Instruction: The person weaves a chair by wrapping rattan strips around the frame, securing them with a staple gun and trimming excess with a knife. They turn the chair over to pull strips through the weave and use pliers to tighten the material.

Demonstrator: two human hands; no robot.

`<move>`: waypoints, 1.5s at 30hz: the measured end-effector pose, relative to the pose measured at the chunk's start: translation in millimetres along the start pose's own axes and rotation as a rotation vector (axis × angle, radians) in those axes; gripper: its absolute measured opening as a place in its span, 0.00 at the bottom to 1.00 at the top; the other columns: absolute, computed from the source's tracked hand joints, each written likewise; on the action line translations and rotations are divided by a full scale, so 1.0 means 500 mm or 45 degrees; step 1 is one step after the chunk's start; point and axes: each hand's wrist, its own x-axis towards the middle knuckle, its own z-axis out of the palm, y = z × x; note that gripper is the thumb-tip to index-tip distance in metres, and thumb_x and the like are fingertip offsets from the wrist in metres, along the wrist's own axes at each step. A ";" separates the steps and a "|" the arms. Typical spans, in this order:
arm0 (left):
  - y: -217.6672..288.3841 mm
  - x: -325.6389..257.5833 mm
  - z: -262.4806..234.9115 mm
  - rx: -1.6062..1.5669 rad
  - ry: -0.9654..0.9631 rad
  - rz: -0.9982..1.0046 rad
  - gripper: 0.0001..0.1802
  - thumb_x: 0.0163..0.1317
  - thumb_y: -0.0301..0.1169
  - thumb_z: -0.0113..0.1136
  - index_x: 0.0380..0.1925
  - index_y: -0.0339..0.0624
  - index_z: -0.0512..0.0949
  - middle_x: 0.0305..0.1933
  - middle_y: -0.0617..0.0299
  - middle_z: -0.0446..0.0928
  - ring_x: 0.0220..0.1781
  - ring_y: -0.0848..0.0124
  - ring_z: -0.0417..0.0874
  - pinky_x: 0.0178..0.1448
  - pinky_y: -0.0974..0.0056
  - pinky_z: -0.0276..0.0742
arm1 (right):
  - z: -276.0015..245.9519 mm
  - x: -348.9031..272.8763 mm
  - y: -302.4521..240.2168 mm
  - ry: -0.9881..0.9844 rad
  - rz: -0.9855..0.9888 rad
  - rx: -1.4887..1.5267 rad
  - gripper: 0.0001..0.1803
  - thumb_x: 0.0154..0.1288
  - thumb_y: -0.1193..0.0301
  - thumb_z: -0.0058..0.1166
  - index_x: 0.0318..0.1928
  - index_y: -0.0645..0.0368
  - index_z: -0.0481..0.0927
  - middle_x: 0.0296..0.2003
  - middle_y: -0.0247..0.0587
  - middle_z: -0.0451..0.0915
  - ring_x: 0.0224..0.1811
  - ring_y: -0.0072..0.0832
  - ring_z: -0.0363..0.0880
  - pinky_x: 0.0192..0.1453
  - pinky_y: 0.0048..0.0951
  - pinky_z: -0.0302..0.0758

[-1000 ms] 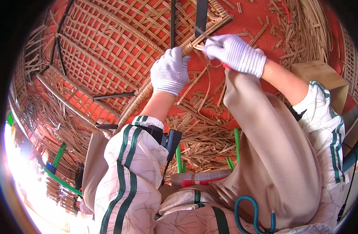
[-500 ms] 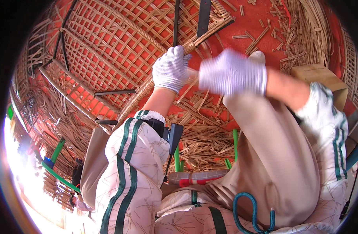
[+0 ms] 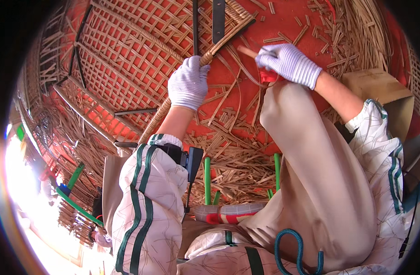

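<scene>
Left grip (image 3: 188, 83) stays wrapped round rim (image 3: 206, 58) — right grip (image 3: 289, 65), now farther off, clutches stick (image 3: 247, 51).

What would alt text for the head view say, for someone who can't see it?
A person's pale-gloved left hand grips the wrapped edge of a woven panel, while the gloved right hand, beside a raised knee, holds a brown stick-like item. Loose strips lie scattered over a red surface.
</scene>
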 end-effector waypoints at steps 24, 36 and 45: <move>0.009 0.047 0.016 -1.191 -0.021 -0.403 0.11 0.73 0.32 0.52 0.43 0.40 0.83 0.31 0.73 0.77 0.27 0.85 0.69 0.29 0.77 0.66 | 0.041 0.034 -0.084 0.057 -0.111 -0.403 0.17 0.72 0.57 0.50 0.41 0.59 0.80 0.29 0.55 0.81 0.35 0.53 0.81 0.41 0.47 0.77; -0.001 0.053 0.016 -1.042 0.069 -0.253 0.11 0.71 0.32 0.54 0.42 0.38 0.83 0.23 0.58 0.79 0.22 0.77 0.76 0.30 0.68 0.74 | 0.050 0.045 -0.076 0.088 -0.145 -0.392 0.17 0.72 0.57 0.50 0.41 0.58 0.80 0.29 0.54 0.81 0.34 0.53 0.81 0.40 0.48 0.77; -0.005 0.053 0.023 -0.849 0.203 -0.098 0.11 0.70 0.33 0.55 0.41 0.39 0.83 0.32 0.52 0.84 0.32 0.64 0.85 0.41 0.64 0.79 | 0.066 0.053 -0.061 0.190 -0.188 -0.322 0.17 0.72 0.56 0.49 0.47 0.54 0.83 0.33 0.54 0.83 0.38 0.52 0.83 0.45 0.48 0.78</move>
